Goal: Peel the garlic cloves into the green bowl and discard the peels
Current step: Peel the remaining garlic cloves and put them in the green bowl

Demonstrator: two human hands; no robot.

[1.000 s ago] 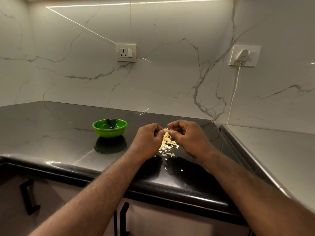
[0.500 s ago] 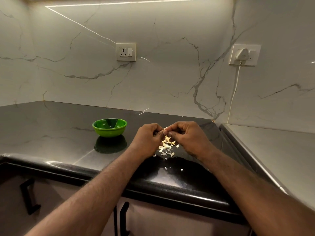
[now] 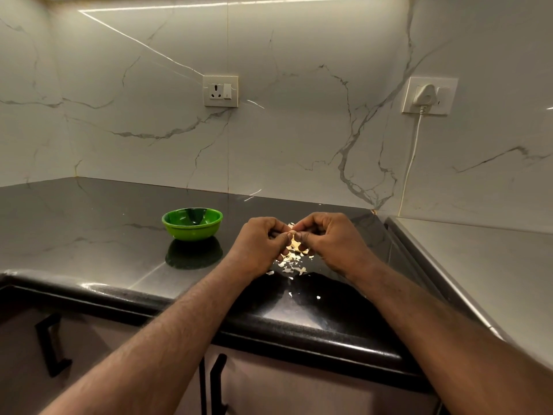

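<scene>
From the head camera, the left hand (image 3: pixel 258 245) and right hand (image 3: pixel 333 241) meet with curled fingers, both pinching a garlic clove (image 3: pixel 291 234) above scattered peels (image 3: pixel 290 263) on the dark counter (image 3: pixel 89 235). The green bowl (image 3: pixel 193 224) stands near the left hand, apart from it.

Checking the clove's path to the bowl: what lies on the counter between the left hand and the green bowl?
Only bare black countertop, seen in the head view, between the left hand and green bowl; peel scraps lie right of that hand.

White veined marble wall (image 3: pixel 149 85) behind a glossy black surface (image 3: pixel 74 229); a wall socket (image 3: pixel 220 91), a second socket (image 3: pixel 429 95) holding a white plug; black-handled cabinets (image 3: pixel 299 390) below
</scene>
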